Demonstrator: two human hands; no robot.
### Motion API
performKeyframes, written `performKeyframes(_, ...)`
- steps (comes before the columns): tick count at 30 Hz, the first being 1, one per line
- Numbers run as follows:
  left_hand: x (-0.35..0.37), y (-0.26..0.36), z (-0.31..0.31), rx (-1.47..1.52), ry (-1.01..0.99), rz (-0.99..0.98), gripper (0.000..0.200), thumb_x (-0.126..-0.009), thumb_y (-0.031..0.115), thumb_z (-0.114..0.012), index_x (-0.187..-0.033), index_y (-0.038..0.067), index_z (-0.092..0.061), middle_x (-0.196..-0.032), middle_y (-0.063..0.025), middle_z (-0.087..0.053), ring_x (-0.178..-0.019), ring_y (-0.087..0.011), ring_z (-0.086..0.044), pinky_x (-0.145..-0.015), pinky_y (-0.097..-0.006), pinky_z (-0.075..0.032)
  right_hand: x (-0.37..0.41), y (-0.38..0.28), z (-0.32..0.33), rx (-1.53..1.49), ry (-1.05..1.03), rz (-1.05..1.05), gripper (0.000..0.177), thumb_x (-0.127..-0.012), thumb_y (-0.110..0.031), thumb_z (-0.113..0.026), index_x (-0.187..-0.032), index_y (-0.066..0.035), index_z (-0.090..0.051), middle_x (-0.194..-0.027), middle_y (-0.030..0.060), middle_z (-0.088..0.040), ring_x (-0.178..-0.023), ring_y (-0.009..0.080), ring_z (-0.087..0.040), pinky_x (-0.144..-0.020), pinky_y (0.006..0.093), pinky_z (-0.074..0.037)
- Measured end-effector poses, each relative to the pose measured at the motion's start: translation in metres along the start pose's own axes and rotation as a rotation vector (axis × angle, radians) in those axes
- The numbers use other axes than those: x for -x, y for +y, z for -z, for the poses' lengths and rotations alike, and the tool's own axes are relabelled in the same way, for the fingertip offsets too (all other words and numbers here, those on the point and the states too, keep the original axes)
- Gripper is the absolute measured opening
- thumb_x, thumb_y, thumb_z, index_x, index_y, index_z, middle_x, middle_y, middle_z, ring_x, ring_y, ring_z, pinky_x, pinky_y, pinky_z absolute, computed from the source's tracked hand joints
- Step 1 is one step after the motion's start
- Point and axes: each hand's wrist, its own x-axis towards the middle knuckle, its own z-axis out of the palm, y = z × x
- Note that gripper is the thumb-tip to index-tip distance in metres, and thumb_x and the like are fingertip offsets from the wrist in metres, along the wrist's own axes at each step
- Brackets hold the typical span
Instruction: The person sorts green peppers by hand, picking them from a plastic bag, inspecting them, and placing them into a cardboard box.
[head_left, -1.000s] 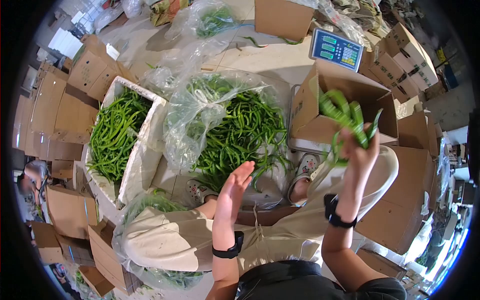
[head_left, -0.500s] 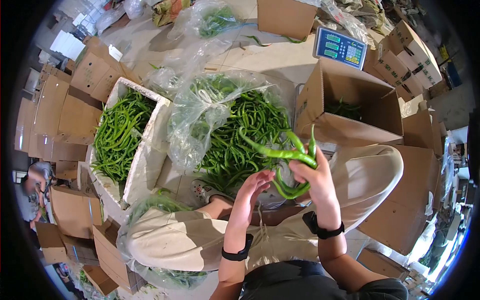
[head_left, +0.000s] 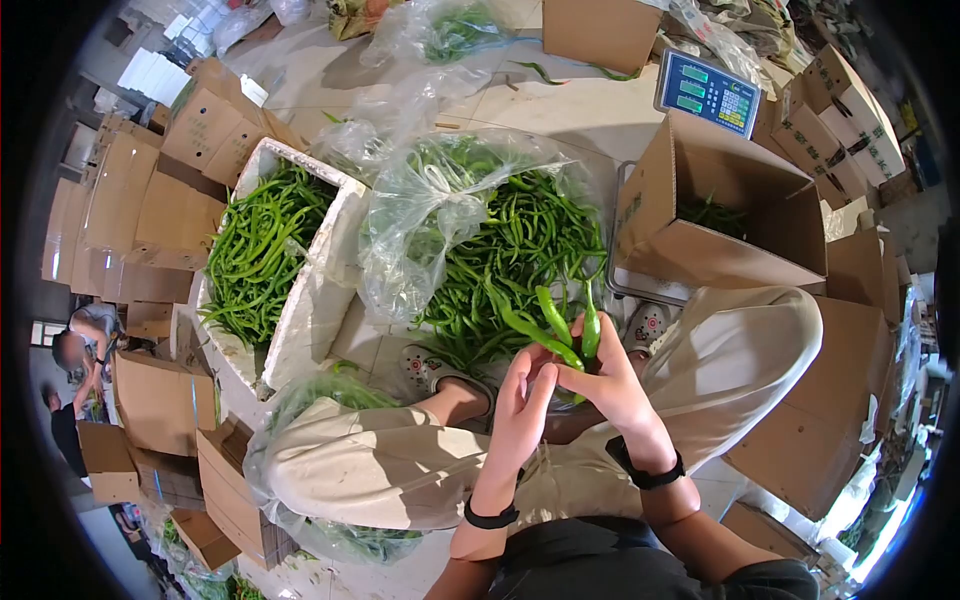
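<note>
A small bunch of long green chili peppers (head_left: pixel 552 322) stands up between my two hands, in front of my lap. My right hand (head_left: pixel 612 385) is closed round their lower part. Against the bunch from the other side presses my left hand (head_left: pixel 522 392), thumb and fingers bent about the lower ends, partly hiding them. Just beyond my hands lies a heap of green chili peppers (head_left: pixel 540 225) on a clear plastic bag (head_left: pixel 425 215), which is folded over its left side.
At left stands a white foam box (head_left: pixel 335 270) full of peppers. A cardboard box (head_left: pixel 650 240) holding some peppers sits on a scale at right, its display (head_left: pixel 708 92) behind. Stacked cartons (head_left: pixel 160 400) line the left, where other people (head_left: pixel 85 350) bend over.
My hands have come together round the peppers. The bunch is lower and more upright, and the curved pepper hanging below my right hand no longer shows. The view has shifted slightly.
</note>
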Motion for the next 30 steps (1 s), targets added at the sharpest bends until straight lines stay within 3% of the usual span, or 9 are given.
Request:
performKeyframes(8, -0.001, -0.008, 0.007, 0.097, 0.013, -0.03, 0.038, -0.093, 0.007, -0.051, -0.128, -0.005, -0.043, -0.119, -0.0074, -0.053, -0.109, -0.0126, -0.05, -0.096, -0.0272, -0.037, 0.009, 0.003, 0.002, -0.294, -0.072, -0.091, 0.039, -0.086, 0.006, -0.051, -0.121, -0.005, -0.038, -0.106, 0.004, -0.048, -0.102, 0.0135, -0.05, -0.091, 0.028, -0.038)
performKeyframes(11, -0.005, -0.007, 0.012, 0.112, -0.004, -0.043, 0.039, -0.092, 0.005, -0.053, -0.129, -0.004, -0.044, -0.118, -0.008, -0.055, -0.108, -0.014, -0.053, -0.095, -0.0283, -0.039, 0.01, 0.012, 0.006, -0.303, -0.073, -0.043, 0.036, -0.087, 0.006, -0.047, -0.12, -0.006, -0.039, -0.109, 0.006, -0.051, -0.103, 0.0161, -0.052, -0.092, 0.0307, -0.039)
performKeyframes(18, 0.002, 0.003, 0.02, 0.008, 0.058, -0.043, 0.044, -0.087, 0.001, -0.059, -0.129, -0.001, -0.047, -0.117, -0.0091, -0.057, -0.101, -0.0139, -0.059, -0.087, -0.0268, -0.046, 0.005, 0.012, 0.016, -0.455, -0.025, 0.045, 0.026, -0.088, 0.009, -0.04, -0.107, -0.008, -0.042, -0.126, 0.0239, -0.05, -0.101, 0.02, -0.055, -0.089, 0.032, -0.04)
performKeyframes(22, 0.004, -0.005, 0.027, -0.084, 0.078, -0.103, 0.044, -0.085, 0.001, -0.062, -0.128, -0.001, -0.049, -0.109, -0.0069, -0.059, -0.091, -0.0101, -0.059, -0.084, -0.0251, -0.046, 0.003, 0.012, 0.023, -0.454, 0.007, 0.048, 0.027, -0.087, 0.009, -0.041, -0.107, -0.009, -0.043, -0.125, 0.0239, -0.052, -0.099, 0.02, -0.056, -0.088, 0.0313, -0.04)
performKeyframes(25, 0.004, -0.011, 0.03, -0.144, 0.044, -0.094, 0.043, -0.087, 0.005, -0.06, -0.128, -0.001, -0.048, -0.107, -0.0095, -0.06, -0.089, -0.0135, -0.059, -0.075, -0.0264, -0.048, 0.004, 0.009, 0.023, -0.442, 0.022, 0.038, 0.027, -0.087, 0.009, -0.041, -0.107, -0.009, -0.043, -0.125, 0.0241, -0.052, -0.099, 0.0198, -0.056, -0.087, 0.0313, -0.04)
performKeyframes(28, -0.001, -0.012, 0.04, -0.043, 0.077, 0.056, 0.041, -0.086, 0.005, -0.06, -0.125, -0.002, -0.05, -0.099, -0.0075, -0.061, -0.084, -0.0129, -0.059, -0.073, -0.0259, -0.047, 0.004, 0.011, 0.024, -0.433, 0.018, 0.032, 0.027, -0.086, 0.009, -0.041, -0.106, -0.009, -0.043, -0.124, 0.0242, -0.052, -0.098, 0.0193, -0.057, -0.087, 0.031, -0.04)
performKeyframes(29, -0.012, -0.003, 0.054, -0.106, 0.088, -0.04, 0.031, -0.087, 0.007, -0.06, -0.116, -0.001, -0.055, -0.094, -0.0063, -0.061, -0.081, -0.0122, -0.059, -0.073, -0.025, -0.046, 0.004, 0.013, 0.025, -0.432, 0.019, 0.026, 0.026, -0.086, 0.009, -0.041, -0.106, -0.009, -0.043, -0.124, 0.0242, -0.052, -0.098, 0.0192, -0.057, -0.087, 0.0309, -0.04)
performKeyframes(30, -0.023, 0.013, 0.074, -0.158, 0.225, -0.165, 0.024, -0.087, 0.014, -0.061, -0.108, 0.001, -0.058, -0.092, -0.0052, -0.061, -0.079, -0.0114, -0.058, -0.075, -0.0244, -0.044, 0.005, 0.014, 0.026, -0.432, 0.02, 0.02, 0.026, -0.086, 0.008, -0.041, -0.106, -0.009, -0.043, -0.124, 0.0242, -0.052, -0.097, 0.0191, -0.057, -0.087, 0.0308, -0.04)
